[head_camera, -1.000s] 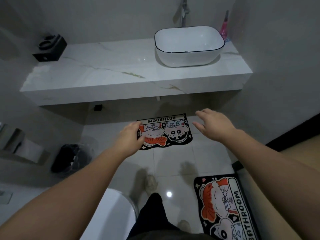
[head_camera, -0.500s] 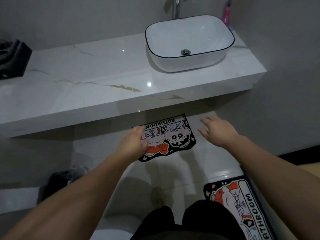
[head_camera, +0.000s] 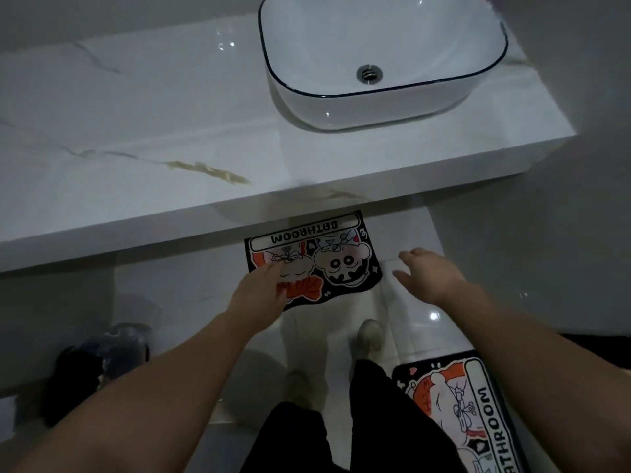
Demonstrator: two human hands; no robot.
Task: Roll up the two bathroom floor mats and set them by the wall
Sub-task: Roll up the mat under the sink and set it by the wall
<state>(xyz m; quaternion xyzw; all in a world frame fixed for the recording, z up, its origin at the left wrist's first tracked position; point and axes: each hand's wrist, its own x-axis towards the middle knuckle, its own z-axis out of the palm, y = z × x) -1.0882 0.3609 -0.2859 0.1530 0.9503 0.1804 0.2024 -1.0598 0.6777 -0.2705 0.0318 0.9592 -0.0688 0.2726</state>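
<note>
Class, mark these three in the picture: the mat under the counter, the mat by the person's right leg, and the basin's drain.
Mat under the counter [head_camera: 345, 264]: head view, on the black-and-white cartoon face.
Mat by the right leg [head_camera: 444, 397]: head view, on its pale cartoon face.
Basin drain [head_camera: 369, 73]: head view, on the metal ring's centre.

Looked down on a white marble counter [head_camera: 143, 138] carrying a white basin [head_camera: 382, 59] with a dark rim line and metal drain. Below its front edge, on the pale tiled floor [head_camera: 191, 288], lay a black cartoon mat [head_camera: 345, 264] lettered BATHROOM, flat, far end tucked under the counter. Left hand [head_camera: 259, 288] reached out over the mat's near left corner, fingers loosely spread, contact unclear. Right hand [head_camera: 433, 278] hung open just beside the mat's right edge, apart from it. Second mat [head_camera: 478, 414] lay flat at lower right, beside black trouser legs [head_camera: 372, 421] and a pale shoe [head_camera: 368, 336]. Dark bin [head_camera: 92, 363] stood at lower left.
</note>
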